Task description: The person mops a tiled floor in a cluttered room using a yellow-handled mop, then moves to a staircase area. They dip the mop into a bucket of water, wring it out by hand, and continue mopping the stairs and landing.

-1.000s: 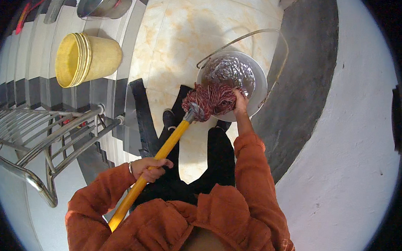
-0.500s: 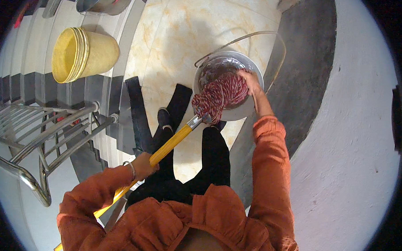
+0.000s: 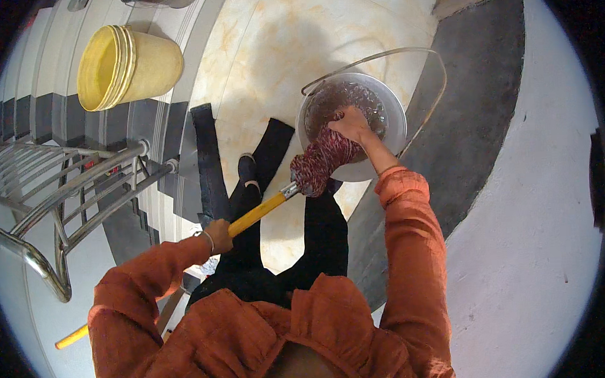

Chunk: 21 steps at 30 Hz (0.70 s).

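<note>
A mop with a yellow handle slants from low on the left up to a metal bucket. Wrapped round the handle, my left hand is closed at about its middle. The red-and-white string mop head hangs over the near rim of the bucket. My right hand grips the far end of the strings, bunched over the bucket's mouth. Rippling, greyish water with bubbles shows inside. A thin bail handle sticks out to the bucket's right.
On the left, a yellow plastic bucket lies tilted by the striped steps. Nearer stands a metal tube rack. A white wall with a dark lower band closes the right side. My black-trousered legs are below the bucket.
My right hand has moved left and inward from the bucket's right rim, gathering the strings into a tighter bunch. More water shows in the bucket. The handle's lower end has shifted left and up.
</note>
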Available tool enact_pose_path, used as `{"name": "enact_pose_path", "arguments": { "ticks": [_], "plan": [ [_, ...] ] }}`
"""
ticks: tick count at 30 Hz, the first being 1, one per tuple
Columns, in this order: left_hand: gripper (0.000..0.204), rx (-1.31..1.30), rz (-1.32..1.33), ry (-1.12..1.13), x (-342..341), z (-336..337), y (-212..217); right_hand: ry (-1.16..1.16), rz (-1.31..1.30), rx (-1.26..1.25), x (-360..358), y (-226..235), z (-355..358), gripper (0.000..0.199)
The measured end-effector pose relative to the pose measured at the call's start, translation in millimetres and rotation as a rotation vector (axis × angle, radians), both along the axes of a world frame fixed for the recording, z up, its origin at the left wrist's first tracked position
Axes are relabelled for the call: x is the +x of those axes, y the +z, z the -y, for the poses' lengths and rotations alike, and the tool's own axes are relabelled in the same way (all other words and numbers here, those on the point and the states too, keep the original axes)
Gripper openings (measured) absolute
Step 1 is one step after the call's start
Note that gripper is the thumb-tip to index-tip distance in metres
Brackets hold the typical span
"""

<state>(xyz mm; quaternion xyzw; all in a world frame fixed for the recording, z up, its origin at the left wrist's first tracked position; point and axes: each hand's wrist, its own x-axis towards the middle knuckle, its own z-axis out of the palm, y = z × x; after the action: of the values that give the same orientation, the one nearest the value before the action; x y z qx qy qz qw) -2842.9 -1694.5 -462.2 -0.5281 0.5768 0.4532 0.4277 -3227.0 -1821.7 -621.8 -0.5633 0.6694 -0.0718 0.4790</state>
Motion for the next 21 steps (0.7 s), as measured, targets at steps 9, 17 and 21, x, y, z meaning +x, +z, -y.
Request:
{"name": "enact_pose_path", "arguments": {
  "ticks": [9, 17, 21],
  "plan": [
    [0.022, -0.016, 0.026, 0.083, -23, 3, 21, -0.137, -0.232, 0.123, 19, 9, 9, 0.036],
    [0.018, -0.168, -0.041, 0.022, -24, 28, 48, -0.927, 0.446, -0.121, -21, -7, -49, 0.019],
    [0.02, -0.347, -0.082, -0.065, -14, 44, 31, -1.127, 0.631, -0.138, -24, 5, -42, 0.012]
  ]
}}
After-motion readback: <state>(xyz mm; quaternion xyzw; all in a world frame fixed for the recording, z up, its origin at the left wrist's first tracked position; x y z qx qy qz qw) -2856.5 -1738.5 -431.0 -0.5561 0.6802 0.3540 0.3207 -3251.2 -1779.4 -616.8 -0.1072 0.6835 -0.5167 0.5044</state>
